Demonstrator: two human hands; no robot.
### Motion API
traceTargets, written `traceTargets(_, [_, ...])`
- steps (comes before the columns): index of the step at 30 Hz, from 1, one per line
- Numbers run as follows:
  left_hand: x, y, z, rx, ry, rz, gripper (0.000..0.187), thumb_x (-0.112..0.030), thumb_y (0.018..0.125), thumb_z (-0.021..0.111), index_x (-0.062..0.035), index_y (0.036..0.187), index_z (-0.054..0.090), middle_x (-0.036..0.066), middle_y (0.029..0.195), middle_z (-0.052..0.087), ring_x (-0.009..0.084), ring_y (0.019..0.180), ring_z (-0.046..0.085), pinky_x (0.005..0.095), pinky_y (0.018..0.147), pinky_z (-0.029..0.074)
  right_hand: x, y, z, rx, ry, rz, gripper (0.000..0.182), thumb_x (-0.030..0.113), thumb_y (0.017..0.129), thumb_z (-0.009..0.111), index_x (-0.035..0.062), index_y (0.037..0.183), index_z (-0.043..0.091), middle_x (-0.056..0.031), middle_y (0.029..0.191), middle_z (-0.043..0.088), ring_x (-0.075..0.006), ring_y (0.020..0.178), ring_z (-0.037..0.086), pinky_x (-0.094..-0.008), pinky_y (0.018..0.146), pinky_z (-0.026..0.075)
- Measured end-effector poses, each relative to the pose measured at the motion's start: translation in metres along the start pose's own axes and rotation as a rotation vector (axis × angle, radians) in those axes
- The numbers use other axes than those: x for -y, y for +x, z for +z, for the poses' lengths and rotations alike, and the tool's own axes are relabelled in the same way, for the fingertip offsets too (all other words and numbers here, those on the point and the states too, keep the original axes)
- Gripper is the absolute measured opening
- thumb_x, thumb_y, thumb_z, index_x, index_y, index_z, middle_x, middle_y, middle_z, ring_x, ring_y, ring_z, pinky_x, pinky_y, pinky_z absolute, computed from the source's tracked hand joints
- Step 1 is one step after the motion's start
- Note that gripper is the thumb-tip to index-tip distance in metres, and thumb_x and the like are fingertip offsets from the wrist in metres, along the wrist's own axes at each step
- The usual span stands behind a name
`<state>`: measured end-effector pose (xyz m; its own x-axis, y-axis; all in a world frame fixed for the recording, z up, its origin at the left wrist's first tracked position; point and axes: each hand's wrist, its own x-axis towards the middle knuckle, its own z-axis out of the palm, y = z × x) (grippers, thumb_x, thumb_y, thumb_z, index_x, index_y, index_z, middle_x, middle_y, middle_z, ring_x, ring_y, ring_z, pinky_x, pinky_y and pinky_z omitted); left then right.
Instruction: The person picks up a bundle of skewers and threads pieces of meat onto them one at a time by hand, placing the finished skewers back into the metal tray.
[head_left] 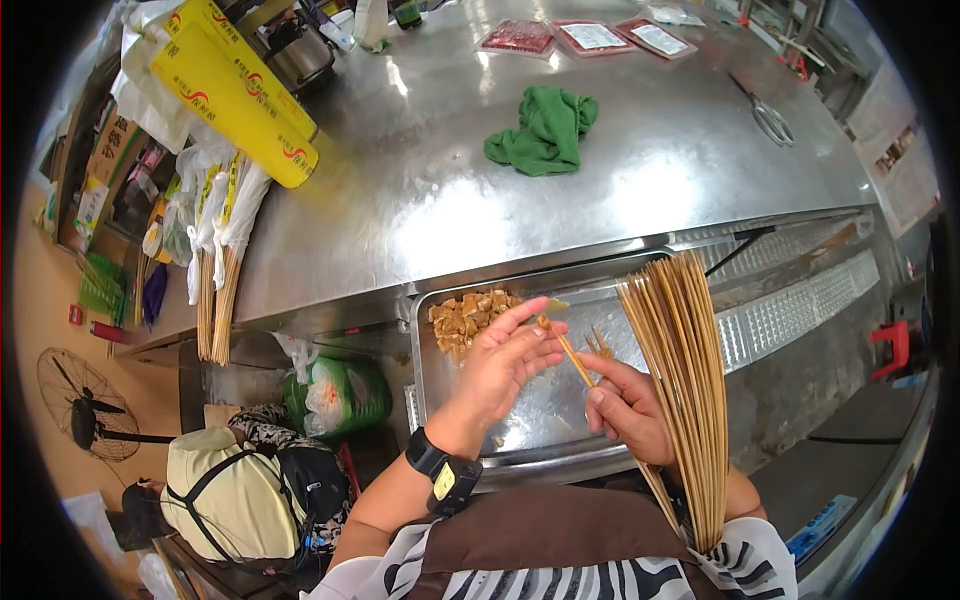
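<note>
Head camera looks down at a small tan food cube that my left hand pinches between thumb and fingertips, just above the metal tray. My left grip is closed on that cube, and the tip of a bamboo skewer meets it from below. My right hand holds this skewer, with my right grip closed around its shaft between thumb and forefinger, and the same hand also clasps a thick bundle of bamboo skewers that fans upward past the tray's right side and runs down toward my lap. A heap of more tan food cubes lies in the tray's far left corner, just beyond my left fingertips. I wear a black wristwatch on my left wrist and a brown apron over a striped top. The tray sits against the near edge of the steel worktop. Farther out on the worktop lies a crumpled green cloth, with yellow rolls of wrap at its left end and sealed packs of red meat along the far side. Bagged bundles of skewers stand against the worktop's left edge. Below them, on the floor to my left, another person in a pale top sits near a floor fan.
</note>
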<state>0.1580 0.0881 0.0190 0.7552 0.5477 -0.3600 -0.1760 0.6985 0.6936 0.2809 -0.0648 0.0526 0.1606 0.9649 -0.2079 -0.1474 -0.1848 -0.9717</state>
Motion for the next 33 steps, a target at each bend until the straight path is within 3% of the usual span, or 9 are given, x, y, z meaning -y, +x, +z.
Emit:
traceTargets(3, [0.002,-0.001,0.002,0.053,-0.035,-0.026,0.022,-0.009,0.088,0.050,-0.0029,0.109,0.054,0.014,0.104,0.060,0.0233,0.094,0.060,0.0343,0.083,0.049,-0.002,-0.001,-0.001,0.036,-0.008,0.029,0.043,0.013,0.094,0.039,0.0089,0.136,0.030,0.0005,0.068,0.048,-0.0040,0.053,0.038,-0.0179,0.049,0.034])
traceTargets(8, [-0.002,-0.006,0.005,0.133,-0.007,-0.028,0.021,-0.009,0.089,0.050,-0.0026,0.108,0.055,0.014,0.104,0.061,0.0231,0.096,0.060,0.0338,0.083,0.049,0.001,0.000,0.000,0.001,0.004,0.011,0.042,0.011,0.093,0.040,0.0060,0.134,0.033,-0.0005,0.066,0.049,-0.0042,0.051,0.039,-0.0178,0.048,0.034])
traceTargets(16, [0.000,-0.004,-0.005,-0.036,0.088,0.044,0.012,-0.007,0.085,0.057,-0.0026,0.097,0.059,0.004,0.086,0.061,0.0118,0.076,0.058,0.0280,0.072,0.049,-0.006,-0.001,0.002,-0.055,0.015,-0.049,0.041,0.008,0.092,0.042,0.0034,0.132,0.037,-0.0025,0.065,0.050,-0.0048,0.051,0.041,-0.0181,0.047,0.035])
traceTargets(25, [0.004,-0.001,-0.003,-0.051,-0.031,0.002,0.013,-0.006,0.085,0.058,-0.0024,0.097,0.059,0.003,0.084,0.060,0.0119,0.075,0.057,0.0275,0.072,0.048,-0.009,-0.001,0.006,-0.056,0.032,-0.048,0.041,0.008,0.091,0.043,0.0026,0.132,0.037,-0.0020,0.065,0.051,-0.0049,0.053,0.043,-0.0187,0.049,0.035])
traceTargets(33, [-0.001,-0.007,0.002,0.003,0.047,0.063,0.015,-0.007,0.086,0.056,-0.0023,0.100,0.058,0.004,0.085,0.060,0.0135,0.078,0.058,0.0299,0.074,0.049,-0.011,0.002,0.007,-0.059,0.012,-0.114,0.041,0.008,0.091,0.042,0.0020,0.131,0.038,-0.0009,0.064,0.050,-0.0048,0.052,0.042,-0.0189,0.049,0.034])
